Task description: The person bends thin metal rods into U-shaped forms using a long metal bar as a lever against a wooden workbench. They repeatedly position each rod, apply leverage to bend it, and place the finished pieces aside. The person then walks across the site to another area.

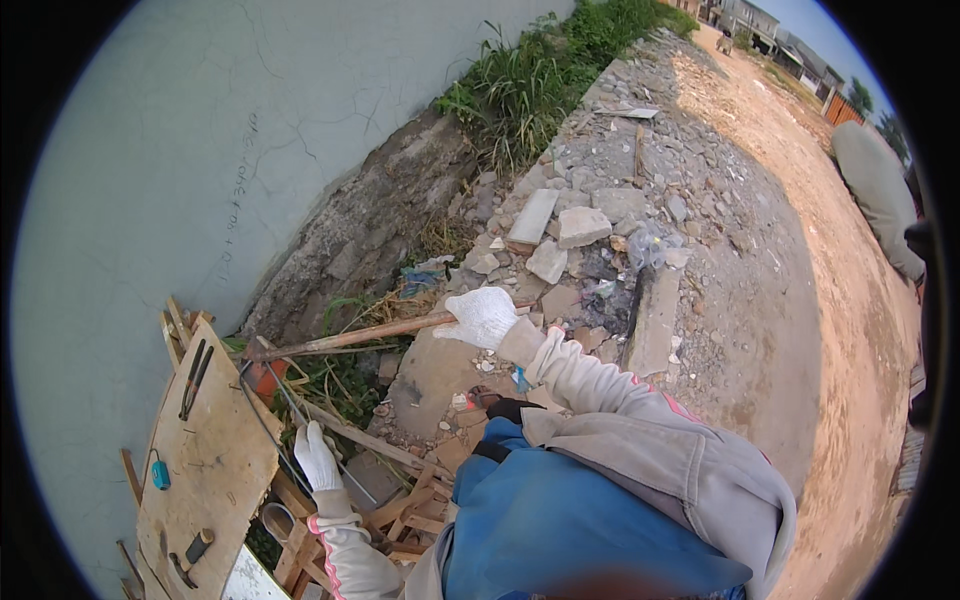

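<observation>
My right hand (482,316), in a white knit glove, is closed round the wooden handle (385,328) of what looks like a hoe. The handle runs left to a rusty metal head (258,349) by the foot of the wall, with an orange-red piece (267,380) just under it. My left hand (317,457), also gloved in white, is lower and nearer, its fingers bent over a thin metal rod (288,394). A second rod (264,410) slants past on its left. Scrap wood (412,505) lies right of the left hand.
A plywood board (215,440) at the left carries long-handled pliers or cutters (196,380), a teal tool (160,471) and a hammer (184,566). The cracked wall (170,220) rises behind. Broken concrete (584,227) and rubble spread ahead; a dirt road (800,260) runs along the right.
</observation>
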`<state>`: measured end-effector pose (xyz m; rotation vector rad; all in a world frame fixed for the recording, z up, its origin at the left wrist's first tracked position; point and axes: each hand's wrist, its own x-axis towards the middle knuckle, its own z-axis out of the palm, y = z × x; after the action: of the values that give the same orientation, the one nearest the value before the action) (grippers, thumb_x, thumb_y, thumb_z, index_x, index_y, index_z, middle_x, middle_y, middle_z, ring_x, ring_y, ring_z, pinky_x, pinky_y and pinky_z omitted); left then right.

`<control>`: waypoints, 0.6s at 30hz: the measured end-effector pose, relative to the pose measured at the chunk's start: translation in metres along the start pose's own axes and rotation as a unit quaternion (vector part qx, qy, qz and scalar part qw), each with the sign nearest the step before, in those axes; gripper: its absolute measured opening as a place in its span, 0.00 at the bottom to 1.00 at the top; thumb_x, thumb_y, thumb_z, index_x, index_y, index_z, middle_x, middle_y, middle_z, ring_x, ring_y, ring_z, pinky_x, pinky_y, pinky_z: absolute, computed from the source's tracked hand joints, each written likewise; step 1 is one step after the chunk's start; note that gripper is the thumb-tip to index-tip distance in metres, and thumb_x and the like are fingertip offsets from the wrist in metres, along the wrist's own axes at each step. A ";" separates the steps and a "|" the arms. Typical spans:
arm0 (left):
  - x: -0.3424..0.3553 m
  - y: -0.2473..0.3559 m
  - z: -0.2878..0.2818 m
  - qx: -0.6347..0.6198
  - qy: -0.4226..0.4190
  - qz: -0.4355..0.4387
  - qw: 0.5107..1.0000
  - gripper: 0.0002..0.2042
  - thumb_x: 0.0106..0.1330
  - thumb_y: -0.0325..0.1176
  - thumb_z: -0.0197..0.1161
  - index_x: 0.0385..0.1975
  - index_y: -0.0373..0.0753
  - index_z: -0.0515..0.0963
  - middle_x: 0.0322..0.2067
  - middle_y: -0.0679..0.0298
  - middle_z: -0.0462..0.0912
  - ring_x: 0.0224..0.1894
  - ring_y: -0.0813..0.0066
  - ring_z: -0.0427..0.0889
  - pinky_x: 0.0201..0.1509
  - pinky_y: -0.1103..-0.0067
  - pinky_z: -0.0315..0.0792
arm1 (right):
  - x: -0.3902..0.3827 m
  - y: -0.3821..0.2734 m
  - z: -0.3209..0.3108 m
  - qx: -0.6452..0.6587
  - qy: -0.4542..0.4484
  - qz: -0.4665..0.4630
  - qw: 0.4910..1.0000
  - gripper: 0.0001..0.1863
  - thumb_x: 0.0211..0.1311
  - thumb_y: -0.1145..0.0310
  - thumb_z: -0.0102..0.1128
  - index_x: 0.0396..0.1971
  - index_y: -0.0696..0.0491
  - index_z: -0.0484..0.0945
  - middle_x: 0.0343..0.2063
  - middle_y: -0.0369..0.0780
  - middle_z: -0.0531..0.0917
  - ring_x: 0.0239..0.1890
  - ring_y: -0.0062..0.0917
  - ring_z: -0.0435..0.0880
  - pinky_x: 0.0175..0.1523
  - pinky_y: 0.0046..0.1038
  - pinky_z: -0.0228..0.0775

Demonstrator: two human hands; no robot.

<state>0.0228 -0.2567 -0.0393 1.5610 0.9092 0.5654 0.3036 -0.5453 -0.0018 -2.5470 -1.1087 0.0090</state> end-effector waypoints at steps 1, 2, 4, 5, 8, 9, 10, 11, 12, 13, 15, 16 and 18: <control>0.000 0.001 -0.001 -0.006 -0.007 -0.009 1.000 0.11 0.76 0.39 0.55 0.37 0.38 0.75 0.17 0.72 0.69 0.15 0.83 0.66 0.17 0.81 0.64 | 0.004 0.002 0.000 -0.004 -0.005 0.007 1.000 0.30 0.58 0.34 0.63 0.32 0.51 0.84 0.24 0.46 0.86 0.32 0.45 0.88 0.38 0.48 0.77; 0.001 0.001 -0.001 -0.010 -0.009 -0.015 1.000 0.11 0.76 0.39 0.55 0.37 0.38 0.75 0.17 0.72 0.69 0.15 0.83 0.66 0.17 0.81 0.64 | 0.009 0.004 0.001 -0.003 -0.014 0.009 1.000 0.30 0.58 0.34 0.63 0.31 0.51 0.84 0.24 0.46 0.86 0.32 0.44 0.88 0.38 0.47 0.77; 0.005 -0.001 0.000 -0.021 -0.019 -0.024 0.999 0.10 0.76 0.38 0.55 0.37 0.37 0.75 0.18 0.71 0.70 0.15 0.82 0.66 0.18 0.80 0.65 | 0.019 0.012 0.005 -0.004 -0.043 0.010 0.999 0.30 0.59 0.34 0.63 0.32 0.50 0.84 0.24 0.45 0.86 0.32 0.44 0.88 0.37 0.47 0.77; 0.007 -0.001 0.002 -0.020 0.000 -0.033 0.999 0.10 0.76 0.38 0.55 0.38 0.37 0.74 0.18 0.71 0.70 0.15 0.82 0.66 0.18 0.81 0.65 | 0.025 0.016 0.006 -0.001 -0.030 -0.004 1.000 0.30 0.59 0.33 0.62 0.32 0.50 0.84 0.24 0.45 0.86 0.32 0.44 0.88 0.37 0.47 0.77; 0.009 0.006 0.014 -0.045 0.033 -0.026 0.998 0.09 0.77 0.37 0.55 0.39 0.37 0.74 0.19 0.71 0.70 0.16 0.83 0.66 0.18 0.82 0.64 | 0.039 0.027 0.011 0.008 -0.030 -0.013 0.999 0.31 0.59 0.32 0.62 0.31 0.50 0.83 0.24 0.45 0.85 0.31 0.43 0.88 0.36 0.47 0.76; 0.006 0.011 0.018 -0.056 0.049 -0.022 0.997 0.10 0.77 0.37 0.55 0.39 0.37 0.74 0.19 0.71 0.70 0.16 0.83 0.66 0.18 0.82 0.64 | 0.043 0.029 0.013 0.018 -0.037 -0.010 0.999 0.32 0.58 0.31 0.62 0.31 0.50 0.83 0.23 0.45 0.85 0.30 0.43 0.87 0.36 0.46 0.76; 0.004 0.018 0.025 -0.072 0.062 -0.022 0.995 0.10 0.77 0.38 0.55 0.40 0.37 0.74 0.19 0.71 0.69 0.16 0.84 0.66 0.18 0.83 0.64 | 0.045 0.030 0.015 0.037 -0.036 -0.014 0.999 0.32 0.58 0.30 0.62 0.31 0.50 0.82 0.23 0.45 0.84 0.29 0.43 0.87 0.35 0.46 0.75; 0.004 0.026 0.033 -0.096 0.074 -0.032 0.992 0.10 0.77 0.38 0.55 0.40 0.37 0.74 0.20 0.72 0.69 0.16 0.84 0.66 0.18 0.83 0.63 | 0.046 0.031 0.018 0.042 -0.017 -0.007 0.999 0.32 0.58 0.30 0.62 0.32 0.50 0.83 0.23 0.45 0.84 0.30 0.44 0.87 0.36 0.47 0.75; 0.002 0.035 0.038 -0.137 0.074 -0.042 0.987 0.10 0.78 0.38 0.55 0.40 0.38 0.75 0.20 0.73 0.69 0.16 0.85 0.65 0.17 0.84 0.63 | 0.044 0.030 0.022 0.059 0.005 -0.013 0.998 0.32 0.58 0.30 0.61 0.33 0.49 0.84 0.24 0.46 0.85 0.30 0.45 0.86 0.36 0.47 0.75; 0.002 0.043 0.042 -0.133 0.078 -0.041 0.987 0.10 0.78 0.39 0.54 0.40 0.38 0.75 0.20 0.73 0.68 0.17 0.86 0.64 0.17 0.84 0.62 | 0.041 0.024 0.030 0.081 0.011 -0.032 0.996 0.32 0.59 0.30 0.61 0.33 0.49 0.84 0.24 0.47 0.85 0.31 0.46 0.86 0.37 0.47 0.74; -0.001 0.057 0.047 -0.177 0.094 0.004 0.980 0.10 0.78 0.39 0.55 0.39 0.39 0.75 0.20 0.74 0.68 0.16 0.86 0.63 0.19 0.84 0.62 | 0.033 0.010 0.045 0.141 0.004 -0.018 0.990 0.32 0.57 0.32 0.64 0.29 0.51 0.81 0.24 0.48 0.83 0.31 0.47 0.85 0.36 0.44 0.74; -0.003 0.064 0.046 -0.210 0.090 0.034 0.973 0.10 0.78 0.39 0.56 0.38 0.39 0.75 0.20 0.73 0.68 0.17 0.85 0.63 0.20 0.83 0.63 | 0.029 0.000 0.054 0.188 0.006 -0.024 0.982 0.31 0.58 0.35 0.66 0.26 0.52 0.78 0.22 0.47 0.81 0.29 0.48 0.83 0.34 0.42 0.72; -0.008 0.079 0.044 -0.249 0.092 0.066 0.962 0.11 0.78 0.39 0.57 0.37 0.38 0.74 0.19 0.72 0.67 0.18 0.84 0.63 0.22 0.81 0.64 | 0.023 -0.026 0.072 0.299 -0.104 0.020 0.948 0.27 0.62 0.44 0.70 0.30 0.57 0.77 0.19 0.43 0.75 0.24 0.36 0.77 0.33 0.36 0.68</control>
<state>0.0711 -0.2905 0.0296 1.1265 0.7289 0.9681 0.2903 -0.4894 -0.0578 -2.0447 -0.9405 0.5515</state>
